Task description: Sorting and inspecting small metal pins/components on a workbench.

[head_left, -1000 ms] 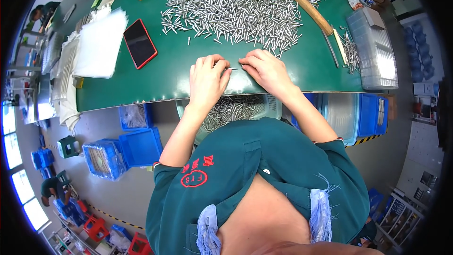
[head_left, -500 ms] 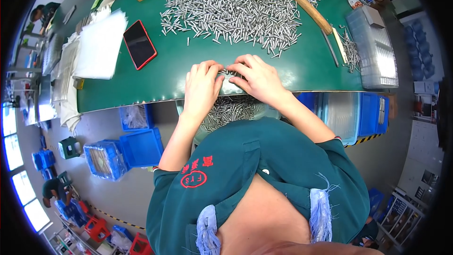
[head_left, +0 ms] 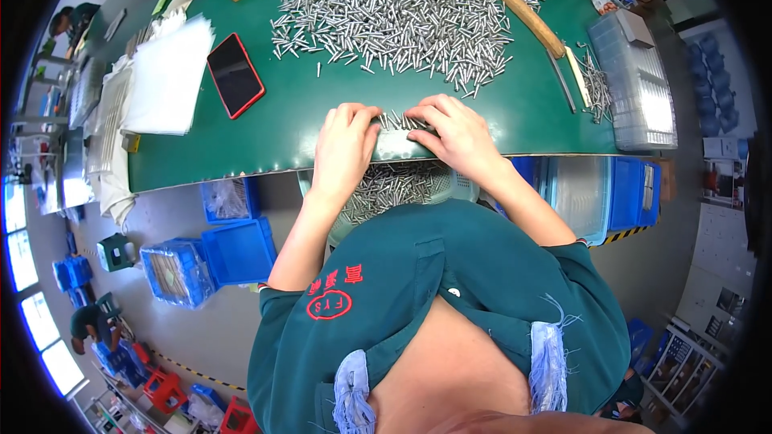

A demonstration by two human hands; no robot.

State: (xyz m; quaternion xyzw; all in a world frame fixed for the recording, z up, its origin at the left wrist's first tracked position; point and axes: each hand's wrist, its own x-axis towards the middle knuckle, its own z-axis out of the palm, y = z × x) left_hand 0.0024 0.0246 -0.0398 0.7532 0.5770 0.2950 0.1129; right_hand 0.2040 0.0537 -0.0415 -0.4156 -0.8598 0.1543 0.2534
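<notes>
Between my hands, near the front edge of the green table (head_left: 297, 143), lies a short row of small silver metal pins (head_left: 393, 120). My left hand (head_left: 346, 143) is at the row's left end, its fingers bent and fingertips against the pins. From the other side, my right hand (head_left: 456, 138) curls its fingers over the right end, thumb lower down near the table edge. Part of the row is hidden under the fingertips. Beyond my hands spreads a large heap of similar pins (head_left: 394, 16), with one loose pin (head_left: 318, 70) at its near left.
Wooden bars (head_left: 527, 16) border the heap. Left of it are a red-edged phone (head_left: 236, 75) and white sheets (head_left: 167, 76). At right stand clear plastic boxes (head_left: 635, 88). Below the table edge, a pale green basket (head_left: 465, 188) holds more pins. Blue bins (head_left: 238, 251) sit on the floor.
My hands have moved apart, the right one shifting to the right. More of the pin row now shows between them.
</notes>
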